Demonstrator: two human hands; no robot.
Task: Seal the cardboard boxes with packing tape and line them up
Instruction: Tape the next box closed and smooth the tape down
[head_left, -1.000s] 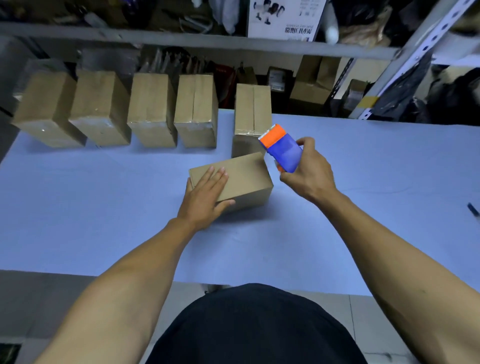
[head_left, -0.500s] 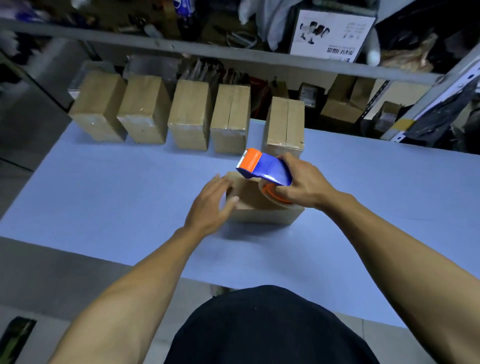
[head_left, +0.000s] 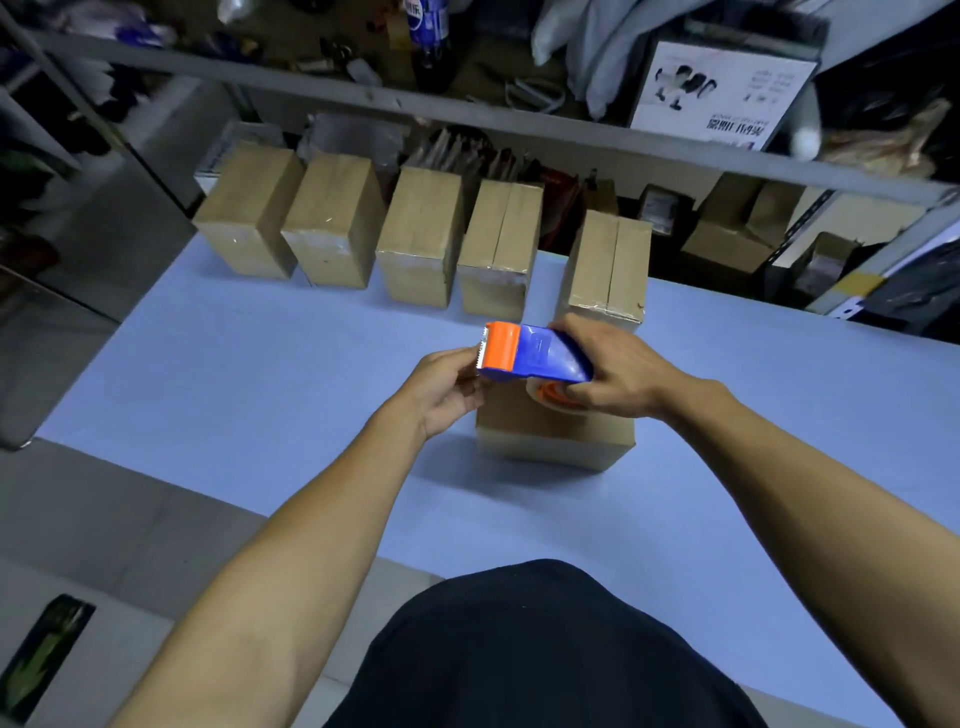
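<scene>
A small cardboard box (head_left: 550, 434) lies flat on the blue table (head_left: 249, 374), partly hidden behind my hands. Just above it my right hand (head_left: 610, 371) grips a blue and orange tape dispenser (head_left: 524, 353) by its body, the roll underneath. My left hand (head_left: 447, 389) is off the box and pinches at the dispenser's orange toothed end; the tape end itself is too small to make out. Several sealed cardboard boxes (head_left: 421, 234) stand upright in a row along the table's far edge, the rightmost box (head_left: 608, 265) set slightly apart and just behind the dispenser.
A metal shelf (head_left: 467, 114) crammed with cartons, bags and a white printed box (head_left: 717, 93) runs behind the table. Grey floor lies to the left, with a dark object (head_left: 41, 654) on it. The table's near edge is close to my body.
My left hand left the box top and rose to the dispenser's orange end. My right hand swung the dispenser down and left until it lies level over the box. The view shifted left.
</scene>
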